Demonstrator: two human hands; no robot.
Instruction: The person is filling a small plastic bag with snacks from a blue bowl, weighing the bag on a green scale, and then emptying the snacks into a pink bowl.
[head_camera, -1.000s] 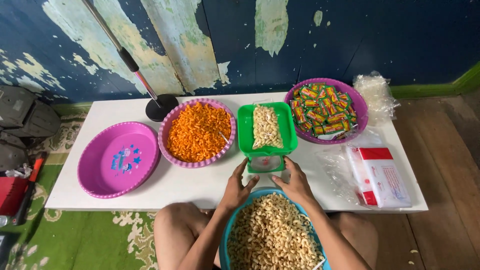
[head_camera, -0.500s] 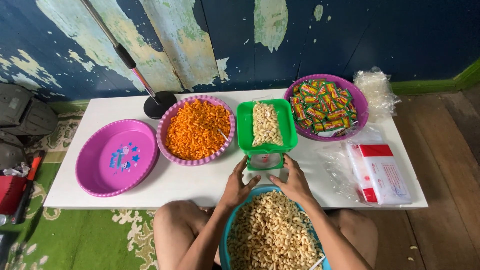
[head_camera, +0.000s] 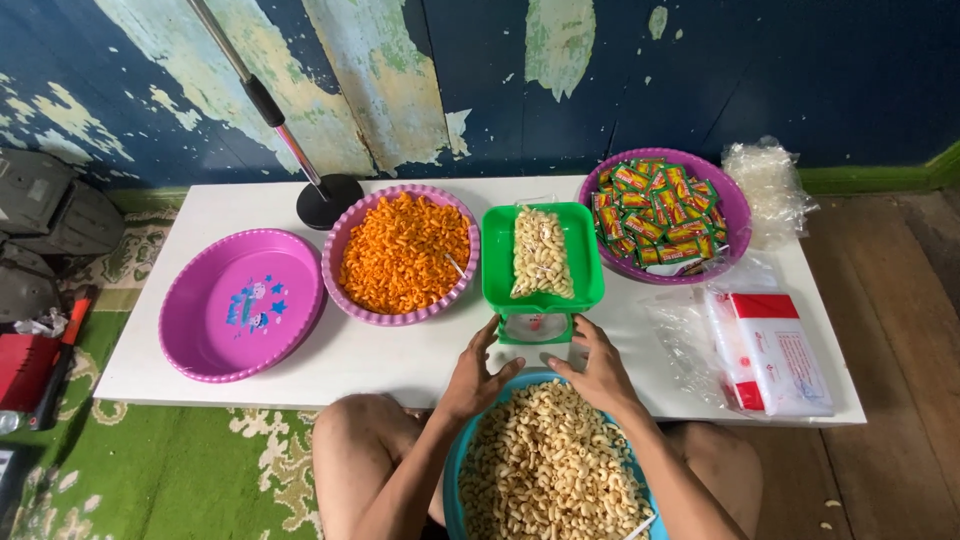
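In the head view, a white counter (head_camera: 300, 365) is seen from above, set against a dark blue wall with peeling paint. At the counter's near edge, a small green kitchen scale (head_camera: 541, 290) is flanked by two bare hands. The left hand (head_camera: 478, 378) is placed just left of the scale's base, its grip spread and nothing pinched; the fingertips are raised beside the base, and whether they touch it cannot be told. The right hand (head_camera: 600, 370) is placed just right of the base, its grip likewise spread and empty. On the scale's green tray, a clear bag of pale puffed snacks (head_camera: 541, 253) is laid lengthwise. Below the hands, close to the person's knees, a blue basin (head_camera: 455, 470) heaped with the same pale snacks is seen. To the left of the scale, a purple bowl of orange snacks (head_camera: 402, 253) is set, and further left an empty purple tray (head_camera: 243, 303). To the right, a purple bowl of small green packets (head_camera: 663, 213), a bundle of clear plastic bags (head_camera: 765, 190) and a red and white pack (head_camera: 768, 352) are found.
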